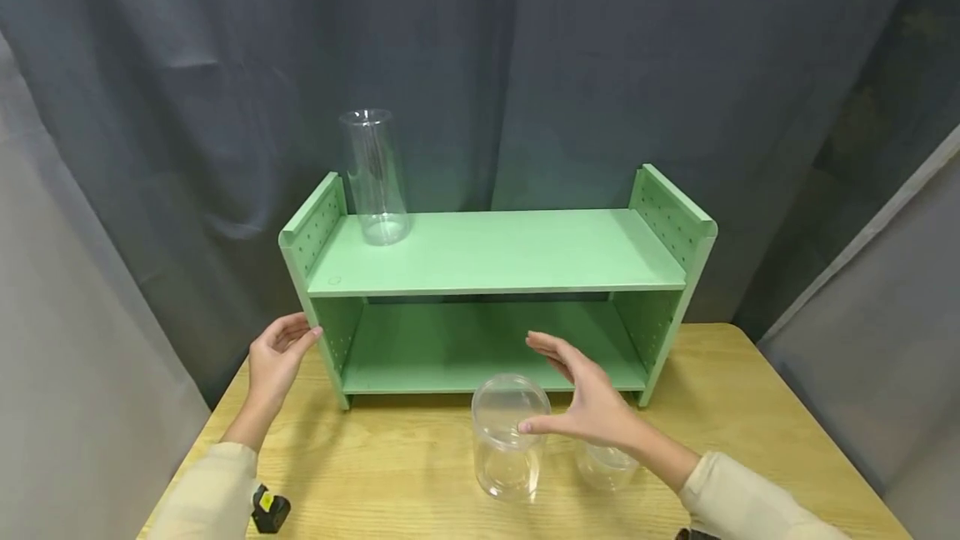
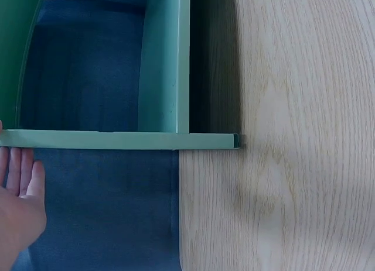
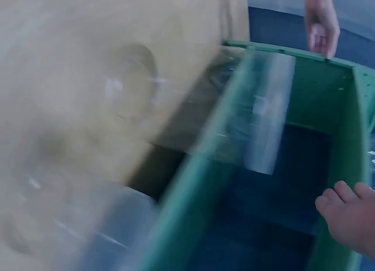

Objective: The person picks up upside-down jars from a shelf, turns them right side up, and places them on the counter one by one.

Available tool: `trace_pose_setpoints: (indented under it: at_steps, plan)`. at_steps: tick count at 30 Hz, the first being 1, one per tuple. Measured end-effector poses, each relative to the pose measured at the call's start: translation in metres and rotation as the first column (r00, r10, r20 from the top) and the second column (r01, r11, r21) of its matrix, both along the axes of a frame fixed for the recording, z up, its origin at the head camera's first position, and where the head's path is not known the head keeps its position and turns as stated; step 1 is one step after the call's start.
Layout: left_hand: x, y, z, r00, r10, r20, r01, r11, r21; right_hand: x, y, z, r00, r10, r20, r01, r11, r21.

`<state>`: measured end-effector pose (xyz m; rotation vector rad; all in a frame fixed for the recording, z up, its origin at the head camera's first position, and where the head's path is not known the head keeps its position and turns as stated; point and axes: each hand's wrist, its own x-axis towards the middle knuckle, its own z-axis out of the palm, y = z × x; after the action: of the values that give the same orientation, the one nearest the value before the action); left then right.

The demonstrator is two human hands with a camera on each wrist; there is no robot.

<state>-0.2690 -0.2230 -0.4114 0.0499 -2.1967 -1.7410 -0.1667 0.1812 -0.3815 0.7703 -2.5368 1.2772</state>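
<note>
A green two-tier shelf (image 1: pixel 487 252) stands on the wooden table. My left hand (image 1: pixel 277 357) holds the edge of its left side panel, thumb at the front and the other fingers along the outer face. In the left wrist view, the fingers of the left hand (image 2: pixel 23 206) lie against that panel. My right hand (image 1: pixel 588 402) is spread, thumb apart from the fingers, and holds nothing. Nearest to it is a clear cylindrical jar (image 1: pixel 506 465) in front of the shelf. A shorter clear container (image 1: pixel 603 465) is partly hidden by the right wrist.
On the upper board's left end stands a tall clear cylinder (image 1: pixel 375 182). Grey curtains (image 1: pixel 465 65) hang behind and beside the table (image 1: pixel 405 448). A small black-and-yellow device (image 1: pixel 270 511) sits by the left sleeve. The right wrist view is blurred.
</note>
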Motion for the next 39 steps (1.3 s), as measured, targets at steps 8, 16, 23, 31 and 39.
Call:
trace_pose_setpoints:
  at_steps: [8, 16, 23, 31, 39]
  plan:
    - [-0.002, 0.0, -0.001, 1.0, 0.005, 0.002, -0.005, 1.0, 0.023, -0.024, -0.019, 0.07, 0.992, 0.09, -0.094, -0.082, 0.993, 0.082]
    - [-0.004, 0.003, -0.001, 1.0, -0.005, -0.018, 0.005, 1.0, 0.027, -0.058, -0.05, 0.125, 0.987, 0.16, -0.023, -0.154, 0.974, 0.167]
    - [0.0, 0.005, -0.003, 1.0, -0.007, 0.019, 0.006, 1.0, 0.012, -0.082, -0.081, 0.156, 0.987, 0.16, 0.002, -0.157, 0.965, 0.211]
    - [0.004, 0.007, -0.007, 0.999, -0.036, 0.009, 0.036, 0.999, 0.04, -0.11, -0.109, 0.183, 0.996, 0.066, 0.06, -0.078, 0.972, 0.222]
    - [0.01, 0.008, -0.005, 0.999, -0.021, 0.027, 0.02, 1.0, 0.023, -0.137, -0.13, 0.199, 0.992, -0.002, 0.13, -0.017, 0.989, 0.145]
